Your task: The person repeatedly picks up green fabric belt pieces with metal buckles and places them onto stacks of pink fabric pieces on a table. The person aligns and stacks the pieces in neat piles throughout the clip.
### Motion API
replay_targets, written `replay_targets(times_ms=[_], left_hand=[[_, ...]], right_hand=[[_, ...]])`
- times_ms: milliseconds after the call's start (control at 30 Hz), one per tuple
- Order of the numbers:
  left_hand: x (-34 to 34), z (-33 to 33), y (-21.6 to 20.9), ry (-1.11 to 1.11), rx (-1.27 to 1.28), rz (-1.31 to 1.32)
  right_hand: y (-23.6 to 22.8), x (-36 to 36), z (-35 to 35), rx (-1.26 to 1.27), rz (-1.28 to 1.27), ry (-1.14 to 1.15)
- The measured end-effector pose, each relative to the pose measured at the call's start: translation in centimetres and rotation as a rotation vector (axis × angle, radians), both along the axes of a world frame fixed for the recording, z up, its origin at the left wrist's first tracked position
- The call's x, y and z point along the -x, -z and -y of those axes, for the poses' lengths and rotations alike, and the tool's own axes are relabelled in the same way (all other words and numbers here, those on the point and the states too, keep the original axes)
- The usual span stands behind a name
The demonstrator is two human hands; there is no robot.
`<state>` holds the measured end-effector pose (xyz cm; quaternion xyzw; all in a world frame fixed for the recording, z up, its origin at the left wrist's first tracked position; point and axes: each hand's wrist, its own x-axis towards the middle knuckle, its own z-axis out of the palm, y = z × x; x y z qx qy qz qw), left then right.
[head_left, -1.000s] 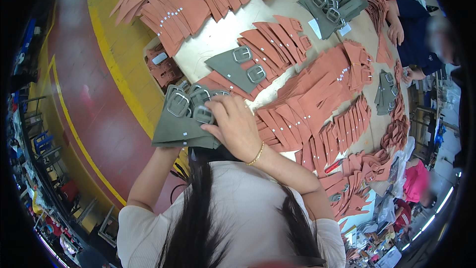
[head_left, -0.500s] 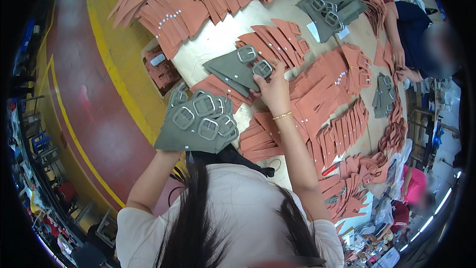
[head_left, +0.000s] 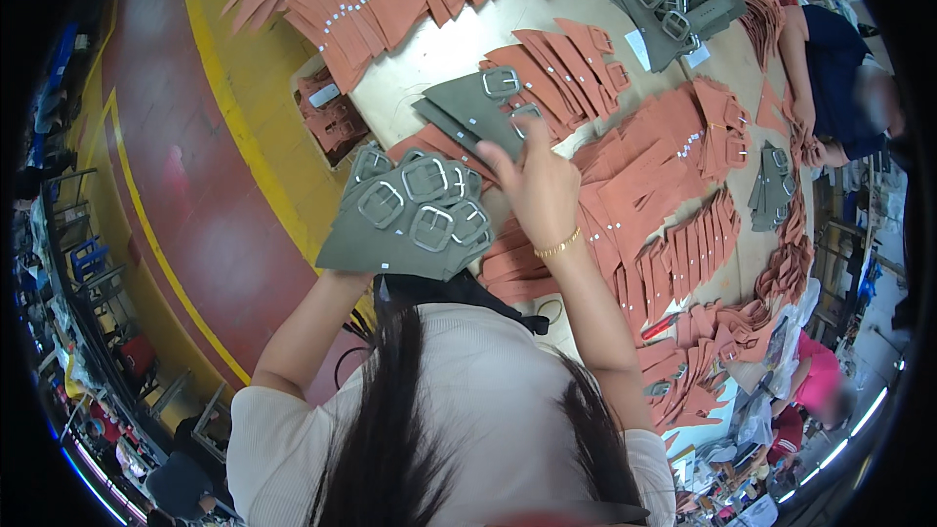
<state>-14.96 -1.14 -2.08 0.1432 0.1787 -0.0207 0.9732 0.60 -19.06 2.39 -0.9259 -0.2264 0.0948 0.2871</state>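
A stack of grey-green leather-like pieces with silver buckles [head_left: 402, 220] rests on my left hand [head_left: 351, 280]. Its fingers are hidden beneath the stack. My right hand [head_left: 543, 187] has its thumb and forefinger spread, with nothing visible between them. Just beyond its fingertips lie a few more grey-green buckled pieces [head_left: 467, 105], on top of coral-coloured pieces. One buckle there is partly covered by my forefinger. Right behind them a row of coral buckled pieces [head_left: 561, 73] overlaps on the table.
Fanned coral pieces [head_left: 649, 161] cover much of the pale table [head_left: 410, 73]. Another grey-green bundle [head_left: 673, 15] lies at the far right. A box with coral parts [head_left: 330, 122] stands by the table's left edge. Across the table is a co-worker in dark clothing [head_left: 835, 68].
My right hand has let go of the buckled grey-green piece and drawn slightly back, thumb and forefinger spreading. The view has shifted a little; my left hand still holds its stack.
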Motion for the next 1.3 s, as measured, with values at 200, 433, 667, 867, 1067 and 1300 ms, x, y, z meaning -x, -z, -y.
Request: replay_targets(times_ms=[200,433,667,867,1067,1300], left_hand=[[0.0,0.9,-0.8,-0.062,-0.164,-0.137],[0.1,0.6,-0.2,-0.058,-0.315,-0.202],[-0.2,0.1,1.9,0.043,0.484,-0.026],[0.7,-0.1,3.8,0.11,0.69,0.037],[0.6,0.3,3.4,0.123,0.637,-0.008],[0.1,0.4,3.1,0.138,0.613,-0.034]], right_hand=[[-2.4,5.4,0.7,-0.073,0.153,-0.326],[-1.4,8.0,-0.1,-0.295,0.251,-0.433],[-1.9,4.5,0.8,-0.687,-0.301,0.072],[3.7,-4.5,1.2,-0.733,-0.345,0.323],[4.5,-5.8,2.8,-0.37,-0.387,0.286],[3.8,-5.9,2.3,-0.279,-0.346,0.194]])
